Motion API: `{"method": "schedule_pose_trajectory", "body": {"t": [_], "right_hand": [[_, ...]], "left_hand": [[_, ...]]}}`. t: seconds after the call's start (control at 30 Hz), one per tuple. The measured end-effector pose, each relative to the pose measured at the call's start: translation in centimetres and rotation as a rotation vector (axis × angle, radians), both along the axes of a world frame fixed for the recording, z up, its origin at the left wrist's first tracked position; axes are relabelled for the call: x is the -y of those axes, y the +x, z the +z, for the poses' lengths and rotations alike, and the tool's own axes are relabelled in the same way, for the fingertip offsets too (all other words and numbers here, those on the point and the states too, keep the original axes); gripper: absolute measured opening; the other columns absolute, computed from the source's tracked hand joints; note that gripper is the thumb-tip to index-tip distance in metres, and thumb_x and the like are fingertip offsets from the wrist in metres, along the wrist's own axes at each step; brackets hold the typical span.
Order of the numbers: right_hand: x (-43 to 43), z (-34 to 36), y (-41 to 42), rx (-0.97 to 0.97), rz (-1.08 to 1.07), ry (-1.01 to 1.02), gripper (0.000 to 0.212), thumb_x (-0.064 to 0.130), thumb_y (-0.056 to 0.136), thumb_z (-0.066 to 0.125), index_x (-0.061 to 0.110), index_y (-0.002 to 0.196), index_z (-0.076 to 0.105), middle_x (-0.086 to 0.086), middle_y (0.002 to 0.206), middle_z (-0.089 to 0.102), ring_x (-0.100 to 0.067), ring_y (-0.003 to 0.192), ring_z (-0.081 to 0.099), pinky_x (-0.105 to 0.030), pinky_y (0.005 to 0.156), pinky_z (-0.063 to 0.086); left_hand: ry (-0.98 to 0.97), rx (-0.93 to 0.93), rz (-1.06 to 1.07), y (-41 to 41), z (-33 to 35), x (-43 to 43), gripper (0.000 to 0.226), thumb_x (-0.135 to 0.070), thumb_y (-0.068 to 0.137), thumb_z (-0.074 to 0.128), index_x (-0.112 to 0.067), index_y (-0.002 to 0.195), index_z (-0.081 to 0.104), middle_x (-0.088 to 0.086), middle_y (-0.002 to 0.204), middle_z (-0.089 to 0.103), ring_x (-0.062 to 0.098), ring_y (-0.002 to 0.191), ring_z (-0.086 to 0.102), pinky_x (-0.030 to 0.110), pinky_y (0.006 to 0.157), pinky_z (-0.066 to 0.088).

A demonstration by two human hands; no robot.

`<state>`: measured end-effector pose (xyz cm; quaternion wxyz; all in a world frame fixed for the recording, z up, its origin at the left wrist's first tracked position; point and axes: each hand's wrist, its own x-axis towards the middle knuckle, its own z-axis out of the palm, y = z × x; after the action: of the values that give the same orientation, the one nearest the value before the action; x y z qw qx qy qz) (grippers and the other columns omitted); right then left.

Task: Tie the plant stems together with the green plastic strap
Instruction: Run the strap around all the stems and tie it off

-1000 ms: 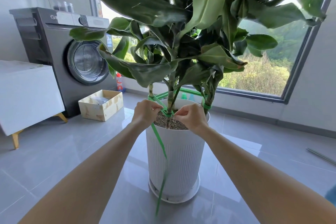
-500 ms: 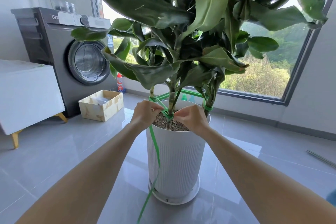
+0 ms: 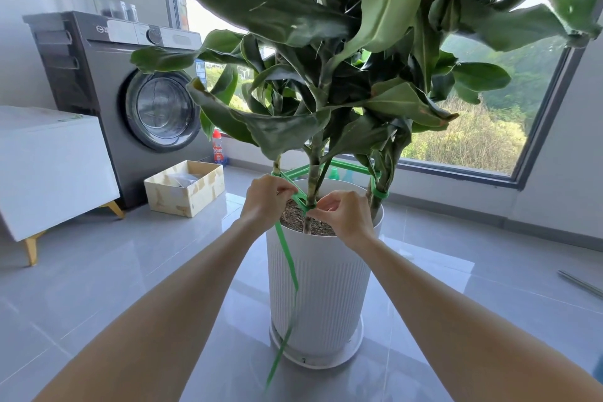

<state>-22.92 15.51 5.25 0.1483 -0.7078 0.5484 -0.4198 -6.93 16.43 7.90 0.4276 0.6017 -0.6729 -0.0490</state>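
Note:
A large leafy plant grows from a white ribbed pot (image 3: 321, 290) on a saucer. Three stems rise from the soil: a left one (image 3: 277, 163), a middle one (image 3: 314, 179) and a right one (image 3: 380, 192). A green plastic strap (image 3: 288, 258) runs between the stems, wraps the middle stem just above the soil, and its loose tail hangs down the pot's front to the floor. My left hand (image 3: 266, 202) grips the strap to the left of the middle stem. My right hand (image 3: 342, 212) pinches the strap at the wrap on that stem.
A grey washing machine (image 3: 130, 98) stands at the back left beside a white cabinet (image 3: 52, 170). An open cardboard box (image 3: 184, 188) lies on the grey tiled floor, with a small bottle (image 3: 218, 148) behind it. A big window (image 3: 473, 127) fills the back wall. A metal rod (image 3: 580, 284) lies at right.
Both hands stay at the middle stem, working the strap. The hanging tail has swung left and back along the pot's front. The view has shifted slightly.

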Motion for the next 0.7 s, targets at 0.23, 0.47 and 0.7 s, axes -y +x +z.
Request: {"method": "schedule_pose_trajectory", "body": {"t": [0.23, 0.47, 0.7], "right_hand": [[0.2, -0.5, 0.4, 0.042, 0.086, 0.018, 0.026, 0.026, 0.070, 0.083, 0.019, 0.094, 0.076, 0.010, 0.082, 0.073, -0.005, 0.076, 0.067, -0.030, 0.078, 0.056], [-0.4, 0.3, -0.4, 0.288, 0.153, 0.269, 0.022, 0.014, 0.073, 0.080, 0.022, 0.092, 0.073, 0.004, 0.085, 0.073, -0.007, 0.076, 0.064, -0.023, 0.078, 0.054], [-0.2, 0.6, -0.5, 0.521, 0.151, 0.455, 0.012, 0.013, 0.083, 0.071, 0.019, 0.094, 0.072, -0.003, 0.085, 0.069, -0.014, 0.079, 0.061, -0.030, 0.084, 0.056]], "left_hand": [[-0.023, -0.010, -0.009, 0.0, -0.1, 0.4, 0.018, -0.013, 0.090, 0.061, -0.009, 0.102, 0.073, 0.007, 0.102, 0.072, 0.009, 0.080, 0.056, 0.021, 0.080, 0.046], [-0.032, -0.037, 0.002, -0.2, -0.1, 0.6, 0.019, -0.009, 0.091, 0.058, -0.008, 0.102, 0.073, 0.008, 0.102, 0.072, 0.012, 0.077, 0.056, 0.023, 0.079, 0.047], [-0.027, -0.031, 0.018, 0.2, -0.5, 1.0, 0.018, -0.009, 0.090, 0.060, -0.008, 0.103, 0.073, 0.010, 0.101, 0.072, 0.011, 0.076, 0.057, 0.019, 0.077, 0.045]]}}
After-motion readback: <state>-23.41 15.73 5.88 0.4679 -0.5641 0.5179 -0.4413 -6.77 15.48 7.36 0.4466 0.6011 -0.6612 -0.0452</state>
